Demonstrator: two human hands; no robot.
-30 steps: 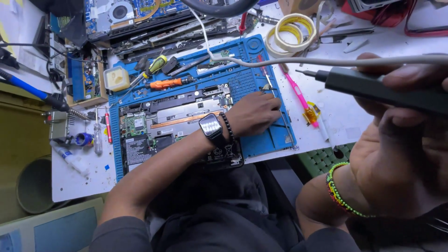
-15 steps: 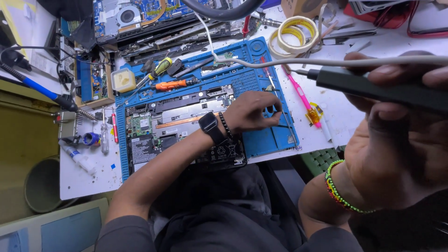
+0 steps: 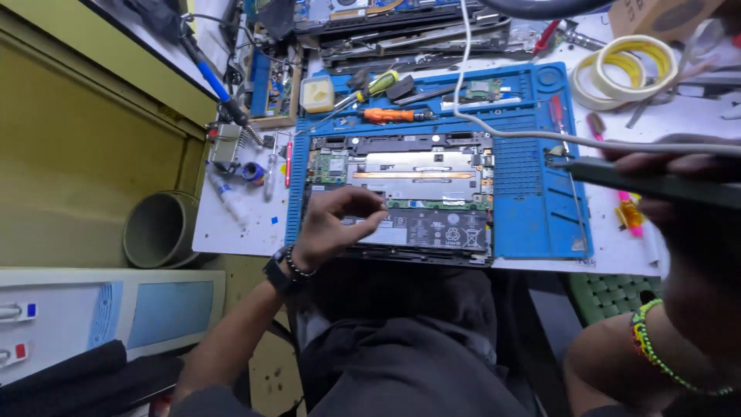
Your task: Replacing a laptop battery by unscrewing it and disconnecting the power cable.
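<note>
2 hands | left (image 3: 332,228) pinched over opened laptop (image 3: 417,193) | right (image 3: 679,193) grips dark tool (image 3: 656,184)

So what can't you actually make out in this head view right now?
- Left hand: the fingertips pinch together over the opened laptop; anything between them is too small to see.
- Right hand: blurred, close to the lens, cut off by the right edge; it grips a dark pen-shaped tool.
- Laptop front-left corner: hidden under the left hand.
- White cable: runs off the top edge.
</note>
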